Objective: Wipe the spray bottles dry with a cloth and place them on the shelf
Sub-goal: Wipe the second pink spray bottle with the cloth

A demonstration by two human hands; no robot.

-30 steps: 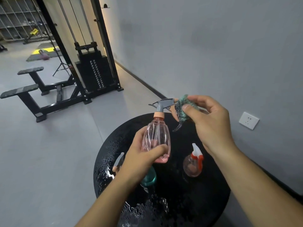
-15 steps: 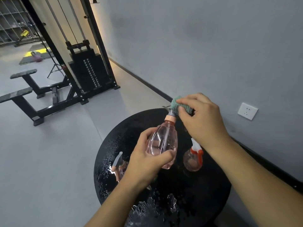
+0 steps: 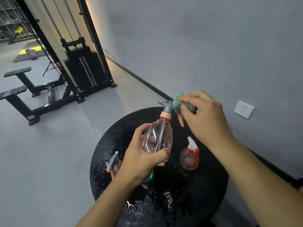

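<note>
Left hand point(image 3: 139, 161): grips the pink spray bottle point(image 3: 157, 138), tilted, above the wet black table point(image 3: 205, 185).
Right hand point(image 3: 203, 115): presses the green cloth point(image 3: 179, 101) on its nozzle.
Table: 2 more bottles.

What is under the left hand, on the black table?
Under the left hand shows a teal object and a grey-nozzled spray bottle on the wet black table. The hand covers most of both.

Single head-worn wide-angle view looks forward and down, close over a round black table point(image 3: 205, 185) at 6 o'clock, gym floor toward 10 o'clock
</note>
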